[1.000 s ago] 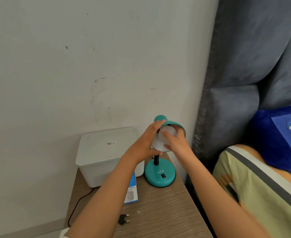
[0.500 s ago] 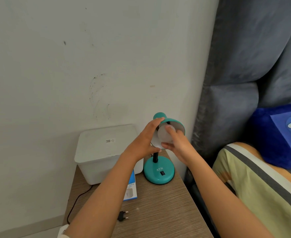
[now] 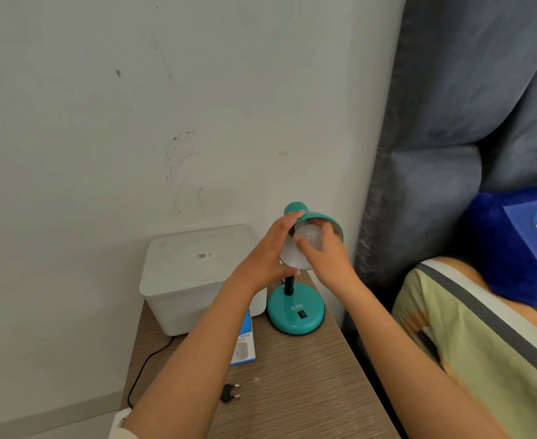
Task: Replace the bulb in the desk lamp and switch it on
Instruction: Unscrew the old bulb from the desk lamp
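Note:
A teal desk lamp stands on its round base (image 3: pixel 295 313) at the back right of a wooden bedside table (image 3: pixel 292 384). Its shade (image 3: pixel 327 220) is tilted toward me. My left hand (image 3: pixel 268 255) grips the left rim and back of the shade. My right hand (image 3: pixel 325 253) has its fingers and thumb around a white bulb (image 3: pixel 308 237) that sits in the shade's mouth. A black rocker switch (image 3: pixel 302 315) shows on the base. The lamp's black plug (image 3: pixel 230 393) lies loose on the tabletop, its cord (image 3: pixel 146 364) running off the left edge.
A white lidded plastic box (image 3: pixel 194 274) stands against the wall left of the lamp. A blue and white bulb carton (image 3: pixel 244 343) lies partly under my left forearm. To the right are a grey padded headboard (image 3: pixel 450 122), a striped pillow (image 3: pixel 482 337) and a blue cartoon cushion (image 3: pixel 520 242).
My right hand has shifted its grip round the bulb, the thumb now lying across the bulb's front. My left hand stays on the shade. The view has shifted a little.

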